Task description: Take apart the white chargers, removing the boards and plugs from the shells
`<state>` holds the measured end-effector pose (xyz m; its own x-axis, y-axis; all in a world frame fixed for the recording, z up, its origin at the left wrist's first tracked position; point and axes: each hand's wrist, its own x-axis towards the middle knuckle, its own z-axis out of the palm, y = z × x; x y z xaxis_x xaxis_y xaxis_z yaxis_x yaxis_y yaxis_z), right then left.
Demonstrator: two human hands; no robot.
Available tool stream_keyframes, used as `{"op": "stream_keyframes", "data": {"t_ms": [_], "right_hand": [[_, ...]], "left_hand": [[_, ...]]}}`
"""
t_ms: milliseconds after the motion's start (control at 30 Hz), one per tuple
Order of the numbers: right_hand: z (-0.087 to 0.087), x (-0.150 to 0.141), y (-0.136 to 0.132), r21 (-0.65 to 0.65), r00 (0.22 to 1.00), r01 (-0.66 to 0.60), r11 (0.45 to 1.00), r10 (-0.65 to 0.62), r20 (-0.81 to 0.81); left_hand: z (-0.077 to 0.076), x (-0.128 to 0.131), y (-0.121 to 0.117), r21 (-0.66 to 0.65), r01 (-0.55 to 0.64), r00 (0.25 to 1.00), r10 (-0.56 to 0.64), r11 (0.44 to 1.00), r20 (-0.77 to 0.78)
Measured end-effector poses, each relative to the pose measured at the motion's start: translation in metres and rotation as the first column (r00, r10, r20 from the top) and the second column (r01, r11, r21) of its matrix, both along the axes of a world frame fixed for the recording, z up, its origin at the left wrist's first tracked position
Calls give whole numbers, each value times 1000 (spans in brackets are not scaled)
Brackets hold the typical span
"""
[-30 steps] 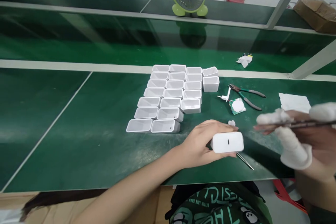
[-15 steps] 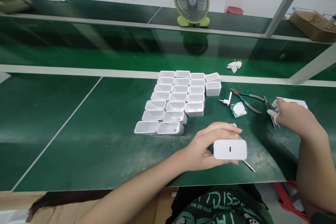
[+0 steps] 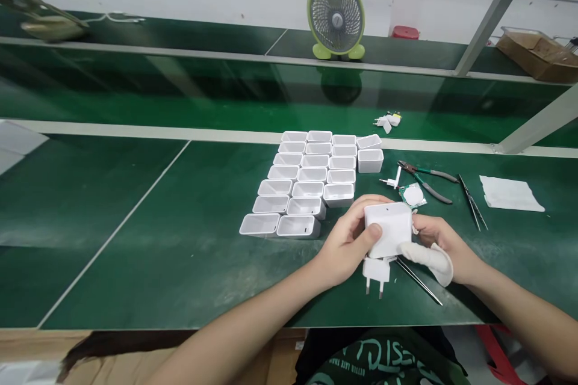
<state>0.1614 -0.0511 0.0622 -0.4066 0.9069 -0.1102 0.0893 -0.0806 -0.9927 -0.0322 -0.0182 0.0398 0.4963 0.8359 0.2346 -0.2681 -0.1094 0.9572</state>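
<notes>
While two grips [image 3: 347, 245] [image 3: 454, 246] hold one white case [image 3: 392, 228], two tweezers [image 3: 421, 282] [image 3: 466, 190] lie nearby.

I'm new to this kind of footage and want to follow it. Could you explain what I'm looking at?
There's no robot here: a person works bare-handed, and one head-worn camera looks forward and down at the hands. The left hand holds a white casing. The right hand touches its right edge, a white cover on the thumb; whether it grips is unclear. A two-pin plug piece shows just below; I can't tell whether it's attached.

On the green table are rows of open white cases, pliers, a small circuit board, dark tweezers and a white sheet. Behind, a fan stands on a shelf.
</notes>
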Motion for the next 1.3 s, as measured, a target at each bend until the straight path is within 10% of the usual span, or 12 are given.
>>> {"op": "stream_keyframes", "data": {"t_ms": [167, 500, 933, 1167, 1300], "right_hand": [[3, 1, 6, -193, 978, 128, 973, -157, -137], [2, 1, 8, -79, 954, 299, 951, -301, -6], [12, 6, 11, -227, 968, 251, 941, -244, 56], [16, 15, 14, -167, 992, -11, 986, 32, 123], [12, 27, 9, -227, 969, -141, 964, 181, 170]], "left_hand": [[1, 3, 0, -223, 114, 993, -111, 968, 26], [12, 4, 3, -562, 190, 980, -187, 805, 64], [7, 3, 6, -667, 394, 919, -265, 632, 293], [5, 6, 3, -598, 201, 966, -257, 776, -9], [17, -7, 9, -450, 257, 770, -463, 855, -440]]}}
